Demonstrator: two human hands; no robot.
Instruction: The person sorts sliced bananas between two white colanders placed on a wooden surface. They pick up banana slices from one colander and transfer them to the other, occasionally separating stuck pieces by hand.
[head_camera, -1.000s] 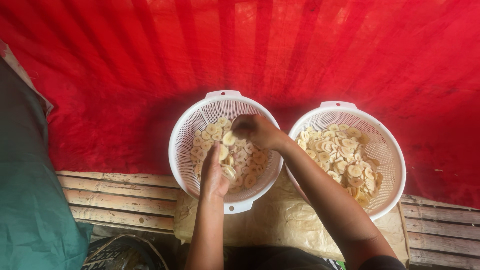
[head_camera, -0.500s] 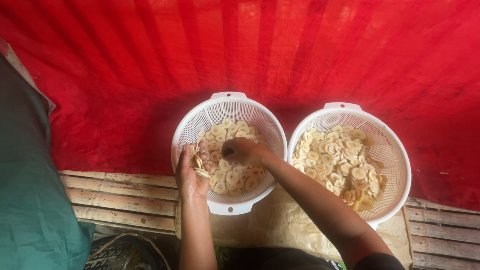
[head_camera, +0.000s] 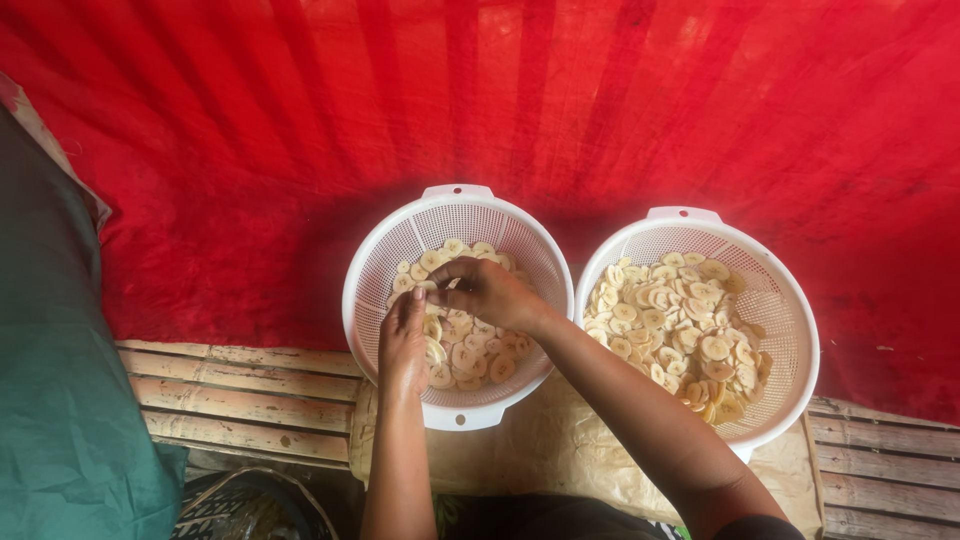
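Two white plastic colanders sit side by side on a red sheet. The left colander (head_camera: 380, 262) holds pale round banana slices (head_camera: 470, 355). Both my hands are inside it. My left hand (head_camera: 402, 345) rests at its near left rim, fingers together over the slices. My right hand (head_camera: 492, 292) reaches in from the right, fingers curled down onto slices near the middle. The right colander (head_camera: 790, 325) holds more banana slices (head_camera: 680, 320), with no hand in it.
The red sheet (head_camera: 250, 150) covers the far surface. Wooden slats (head_camera: 240, 395) run along the near edge, with crumpled brown paper (head_camera: 560, 450) under the colanders. A green cloth (head_camera: 60, 400) fills the left side. A dark woven basket (head_camera: 250, 510) sits below.
My left hand has moved from the colander's left edge inward over the slices. My right hand stays in the middle of the left colander, shifted slightly toward the far side.
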